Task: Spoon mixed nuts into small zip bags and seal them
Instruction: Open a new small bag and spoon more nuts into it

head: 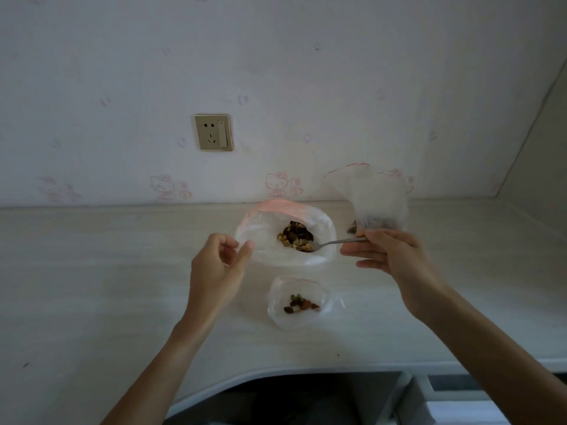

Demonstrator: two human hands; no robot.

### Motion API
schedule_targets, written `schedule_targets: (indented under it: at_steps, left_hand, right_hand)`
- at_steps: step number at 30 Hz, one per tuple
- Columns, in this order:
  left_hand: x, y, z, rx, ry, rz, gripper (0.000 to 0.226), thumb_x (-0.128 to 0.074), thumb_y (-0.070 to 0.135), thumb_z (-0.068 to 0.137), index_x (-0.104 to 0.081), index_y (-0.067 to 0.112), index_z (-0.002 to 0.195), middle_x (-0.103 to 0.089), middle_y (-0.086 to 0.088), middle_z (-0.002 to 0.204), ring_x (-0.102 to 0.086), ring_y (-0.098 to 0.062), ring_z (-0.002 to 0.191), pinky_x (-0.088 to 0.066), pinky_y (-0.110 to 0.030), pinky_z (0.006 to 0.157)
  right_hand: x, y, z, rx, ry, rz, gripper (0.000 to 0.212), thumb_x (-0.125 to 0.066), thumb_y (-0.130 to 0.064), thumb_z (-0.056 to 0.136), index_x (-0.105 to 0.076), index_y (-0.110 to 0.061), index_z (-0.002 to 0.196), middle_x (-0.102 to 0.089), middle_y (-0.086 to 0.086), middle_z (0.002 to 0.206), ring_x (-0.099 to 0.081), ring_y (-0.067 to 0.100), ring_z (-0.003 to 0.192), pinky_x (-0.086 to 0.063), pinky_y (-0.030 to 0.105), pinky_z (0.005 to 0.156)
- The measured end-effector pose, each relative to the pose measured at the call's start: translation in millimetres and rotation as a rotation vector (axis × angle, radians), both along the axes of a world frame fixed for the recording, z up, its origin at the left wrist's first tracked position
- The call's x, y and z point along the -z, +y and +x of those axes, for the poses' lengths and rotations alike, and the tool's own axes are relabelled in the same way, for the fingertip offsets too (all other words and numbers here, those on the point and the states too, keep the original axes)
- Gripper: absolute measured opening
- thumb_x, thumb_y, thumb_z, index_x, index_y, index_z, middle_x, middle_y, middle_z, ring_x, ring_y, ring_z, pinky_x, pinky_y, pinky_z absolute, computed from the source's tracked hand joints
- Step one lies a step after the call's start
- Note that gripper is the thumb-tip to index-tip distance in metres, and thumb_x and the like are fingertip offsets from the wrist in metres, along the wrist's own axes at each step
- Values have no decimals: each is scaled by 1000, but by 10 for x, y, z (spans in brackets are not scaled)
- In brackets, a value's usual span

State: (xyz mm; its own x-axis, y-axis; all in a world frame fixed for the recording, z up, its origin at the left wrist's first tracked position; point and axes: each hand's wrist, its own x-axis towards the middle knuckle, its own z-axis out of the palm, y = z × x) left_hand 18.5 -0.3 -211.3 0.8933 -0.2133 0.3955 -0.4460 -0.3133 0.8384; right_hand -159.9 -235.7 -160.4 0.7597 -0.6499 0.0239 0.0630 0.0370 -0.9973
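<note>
Pale countertop against wall; gold wall socket above; pink cartoon-cat wallpaper print near counter edge.

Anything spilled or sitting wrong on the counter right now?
Maybe one stray dark bit on the counter at about, left of the small bag that the right hand holds up along with the spoon. It could be a spilled nut; too blurred to tell.
</note>
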Motion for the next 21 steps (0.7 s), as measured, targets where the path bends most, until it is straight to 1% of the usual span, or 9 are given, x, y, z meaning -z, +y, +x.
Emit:
schedule_targets:
  at_steps: [1,3,6,8,11,14,17,19,21]
  left_hand:
    - [24,14,-75,36,3,61,22,-75,48,89,-65,29,85,-69,8,79,-63,2,76,-44,-9,62]
    - [76,19,-218,115,17,208,28,-69,57,90,-70,30,80,-71,13,75,-64,3,73,-50,-19,65]
    - [119,-20,-391,198,37,395,38,-60,70,89,-73,35,84,-71,19,76,-65,5,72,-54,-23,67]
    - [129,-54,-460,205,22,462,33,-63,67,90,-75,36,89,-71,20,77,-65,5,72,-55,-23,69]
    - [105,-92,-509,190,1,462,23,-68,55,93,-77,34,90,-70,20,74,-65,5,71,-56,-26,70]
    - [67,-97,-497,197,18,425,18,-71,48,93,-78,33,86,-71,21,70,-65,8,71,-55,-25,69]
    - [30,-81,-449,206,19,397,17,-72,45,93,-78,31,85,-72,20,70,-66,8,71,-56,-25,69]
    - [14,-74,-422,213,15,401,19,-71,46,93,-78,31,84,-72,18,69,-67,7,70,-54,-22,67]
    - [8,-68,-402,211,18,421,20,-71,49,93,-78,32,85,-72,16,70,-67,4,69,-52,-21,66]
  right_hand:
    - [-1,14,-55,-14,0,0,25,-51,-14,106,-71,1,107,-79,17,93,-78,28,90,-58,37,76]
    - [10,50,-154,-41,17,-3,26,-50,-14,106,-71,1,106,-79,17,93,-78,28,89,-59,38,78]
    - [76,94,-275,-68,63,-29,27,-48,-15,107,-70,0,106,-80,16,93,-78,27,89,-59,39,81]
    - [136,113,-329,-90,103,-48,27,-47,-15,108,-70,0,106,-80,14,93,-78,26,89,-58,39,82]
    - [189,138,-380,-108,144,-122,26,-49,-16,107,-72,-3,106,-81,9,90,-78,24,90,-59,39,82]
    - [164,141,-470,-153,127,-477,22,-52,-23,105,-73,-18,104,-80,-6,91,-76,18,90,-61,34,79]
    - [106,137,-588,-246,73,-865,27,-52,-39,100,-74,-27,109,-77,-17,98,-73,23,81,-58,39,72]
    - [82,125,-632,-265,37,-1027,26,-53,-37,102,-75,-28,113,-75,-19,102,-73,11,87,-58,32,75]
    - [67,132,-636,-256,13,-1084,26,-54,-34,102,-76,-26,115,-74,-20,105,-71,3,95,-57,26,80]
